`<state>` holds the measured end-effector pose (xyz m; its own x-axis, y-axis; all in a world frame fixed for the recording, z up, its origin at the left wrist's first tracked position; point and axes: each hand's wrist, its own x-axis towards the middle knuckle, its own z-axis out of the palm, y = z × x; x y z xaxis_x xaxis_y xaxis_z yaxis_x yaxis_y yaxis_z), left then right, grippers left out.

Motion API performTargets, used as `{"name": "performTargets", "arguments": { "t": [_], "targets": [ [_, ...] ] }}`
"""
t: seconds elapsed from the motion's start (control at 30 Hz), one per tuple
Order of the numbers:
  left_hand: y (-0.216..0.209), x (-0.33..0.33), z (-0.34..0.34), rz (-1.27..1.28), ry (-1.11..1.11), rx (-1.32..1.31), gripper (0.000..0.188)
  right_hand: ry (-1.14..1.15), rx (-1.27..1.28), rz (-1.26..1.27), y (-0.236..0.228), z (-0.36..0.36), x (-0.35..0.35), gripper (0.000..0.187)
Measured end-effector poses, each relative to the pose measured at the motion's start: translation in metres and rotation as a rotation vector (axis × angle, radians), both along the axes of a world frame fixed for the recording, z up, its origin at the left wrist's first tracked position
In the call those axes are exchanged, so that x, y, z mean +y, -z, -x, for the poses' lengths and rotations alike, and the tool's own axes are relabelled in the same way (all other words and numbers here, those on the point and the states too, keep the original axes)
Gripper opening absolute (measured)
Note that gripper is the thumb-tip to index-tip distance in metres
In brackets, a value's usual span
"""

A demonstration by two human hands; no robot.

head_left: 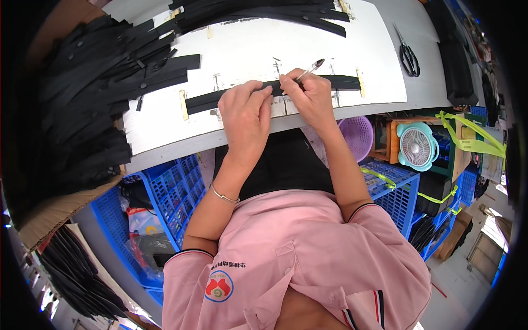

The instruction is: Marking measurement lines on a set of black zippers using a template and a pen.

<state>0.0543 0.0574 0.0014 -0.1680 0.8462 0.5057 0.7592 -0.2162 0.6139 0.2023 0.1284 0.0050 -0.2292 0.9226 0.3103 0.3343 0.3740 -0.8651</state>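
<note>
A: State the position of the workpiece.
B: One long black strip lies crosswise on a white board, close to the board's near edge. A piece of yellowish tape sits at its left end, another at its right.
A: Condition of the right hand?
B: Clamped on a pen, at the strip. The pen's dark end points away and to the right; its lower end cannot be made out.
A: And the left hand?
B: Fingers bent, tips on the strip, just left of the right hand. Whether they pinch it, I cannot tell.
A: Surroundings?
B: The board rests on a grey table. Black-handled scissors lie right of the board. A heap of black strips covers the left side; further strips lie along the far side.
</note>
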Motion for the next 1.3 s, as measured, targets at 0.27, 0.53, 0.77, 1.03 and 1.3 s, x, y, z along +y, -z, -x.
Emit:
{"name": "performTargets", "arguments": {
  "t": [0.27,0.53,0.77,1.03,1.3],
  "targets": [
    [-0.001,0.001,-0.001,0.018,0.020,0.011,0.015,-0.013,-0.143,-0.052,-0.010,-0.002,-0.003,0.020],
    [-0.002,-0.002,-0.001,0.030,0.002,0.054,0.017,0.229,0.265,0.093,-0.026,-0.064,0.010,0.016],
    [-0.010,0.007,-0.019,0.043,0.021,0.047,0.015,0.208,0.048,0.078,-0.001,-0.104,0.023,0.018],
    [-0.006,0.057,-0.086,0.000,0.244,-0.090,0.012,0.195,0.077,0.063,0.008,-0.101,0.027,0.021],
    [0.002,0.059,-0.095,-0.011,0.231,-0.065,0.011,0.218,-0.074,-0.002,0.005,-0.100,0.025,0.022]
  ]
}}
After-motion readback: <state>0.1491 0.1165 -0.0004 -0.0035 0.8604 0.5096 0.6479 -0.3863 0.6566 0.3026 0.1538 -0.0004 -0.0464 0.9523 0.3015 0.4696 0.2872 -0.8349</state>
